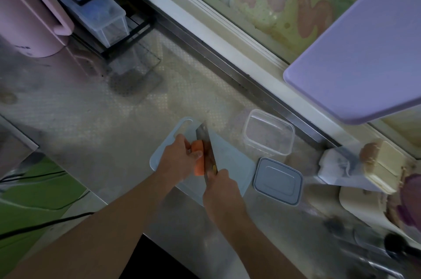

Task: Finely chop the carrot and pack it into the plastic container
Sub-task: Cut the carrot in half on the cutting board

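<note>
Gripping the cleaver (206,149) by its handle, the right hand (219,190) sits nearest, fingers wrapped round the grip so the blade can come straight down; the blade stands on edge, running from near to far along the right side of the carrot. Just to the left, the left hand (180,158) curls over the carrot (197,160), fingertips pinching it against the pale blue cutting board (230,165), apparently to keep it from rolling under the cut. The carrot lies flat on the board with its long axis near to far, roughly parallel to the blade, so this looks like a lengthwise split before finer chopping; which end is the tip I cannot tell. It seems mostly whole, with no chopped pieces visible.

To the right of the board, on the desk (91,119), the grey lid (278,182) lies flat, off its box. Just beyond it the clear plastic container (268,133) stands open and empty, close to the board, likely so pieces can be moved across easily.
</note>
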`<state>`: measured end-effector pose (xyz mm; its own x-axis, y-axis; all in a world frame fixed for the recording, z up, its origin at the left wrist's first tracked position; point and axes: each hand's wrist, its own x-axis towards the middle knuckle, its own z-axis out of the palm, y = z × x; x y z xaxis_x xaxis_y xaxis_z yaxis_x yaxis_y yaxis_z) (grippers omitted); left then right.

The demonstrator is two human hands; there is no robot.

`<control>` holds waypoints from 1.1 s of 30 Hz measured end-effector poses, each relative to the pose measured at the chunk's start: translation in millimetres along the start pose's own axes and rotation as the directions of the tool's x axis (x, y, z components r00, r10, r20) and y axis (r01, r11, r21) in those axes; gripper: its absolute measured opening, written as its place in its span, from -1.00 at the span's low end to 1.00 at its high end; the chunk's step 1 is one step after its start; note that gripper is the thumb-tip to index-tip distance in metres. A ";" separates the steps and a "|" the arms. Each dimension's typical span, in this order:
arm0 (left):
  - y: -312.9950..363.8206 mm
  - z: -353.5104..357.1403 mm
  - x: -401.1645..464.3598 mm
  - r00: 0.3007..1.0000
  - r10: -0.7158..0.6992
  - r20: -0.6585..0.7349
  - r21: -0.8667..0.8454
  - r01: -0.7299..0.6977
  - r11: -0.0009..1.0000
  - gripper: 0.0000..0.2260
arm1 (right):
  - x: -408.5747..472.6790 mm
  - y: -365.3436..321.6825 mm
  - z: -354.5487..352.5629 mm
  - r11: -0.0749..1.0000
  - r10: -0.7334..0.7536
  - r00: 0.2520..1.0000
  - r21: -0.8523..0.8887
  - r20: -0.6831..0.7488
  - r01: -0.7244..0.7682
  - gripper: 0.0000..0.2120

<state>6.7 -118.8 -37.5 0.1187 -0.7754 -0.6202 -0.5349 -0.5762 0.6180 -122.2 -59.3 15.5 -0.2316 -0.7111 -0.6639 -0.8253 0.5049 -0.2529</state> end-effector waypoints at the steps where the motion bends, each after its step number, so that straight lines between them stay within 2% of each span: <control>1: -0.7 0.5 0.6 1.000 -0.018 -0.009 -0.010 0.018 1.000 -0.73 | 0.4 -0.3 0.1 1.000 -0.027 1.000 -0.009 0.014 0.027 -0.87; 5: -1.0 1.6 1.1 0.997 -0.067 -0.030 -0.032 0.066 0.997 -0.75 | -3.9 2.9 -7.2 0.991 -0.063 0.994 0.127 0.085 0.052 -0.71; 10: 3.3 2.6 -1.3 0.996 -0.068 -0.053 -0.046 0.066 0.997 -0.75 | -5.1 4.2 -12.0 0.959 -0.024 0.992 0.284 0.122 -0.012 -0.54; 12: 4.6 3.1 -2.2 0.997 -0.063 -0.053 -0.021 0.062 0.998 -0.75 | -2.5 2.0 -13.5 0.929 0.023 0.986 0.361 0.166 -0.083 -0.53; 15: 4.9 4.5 -2.4 0.997 -0.066 -0.050 -0.040 0.064 0.997 -0.73 | 0.2 2.0 -12.4 0.856 0.175 0.956 0.443 0.235 -0.266 -0.48; 17: 3.2 5.3 -0.9 0.997 -0.060 -0.042 -0.040 0.058 0.997 -0.73 | 2.8 3.2 -10.0 0.828 0.209 0.946 0.469 0.248 -0.306 -0.48; 20: 0.4 5.7 0.8 0.998 -0.062 -0.025 -0.025 0.061 0.998 -0.74 | 5.1 6.6 -2.2 0.850 0.187 0.961 0.456 0.204 -0.262 -0.49; 24: -3.4 4.3 1.7 0.998 -0.064 0.005 -0.019 0.064 0.998 -0.78 | -0.8 9.9 6.5 0.923 0.094 0.990 0.362 0.106 -0.126 -0.52; 33: -5.3 2.5 -2.5 1.000 -0.008 0.007 -0.027 0.008 1.000 -0.78 | -1.8 11.2 23.2 0.916 0.084 0.996 0.391 0.024 -0.087 -0.50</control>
<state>7.1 -113.1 -40.4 0.1165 -0.7691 -0.6284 -0.5112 -0.5889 0.6260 -119.0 -41.0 -2.5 -0.2881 -0.6541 -0.6994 -0.5345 0.7158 -0.4493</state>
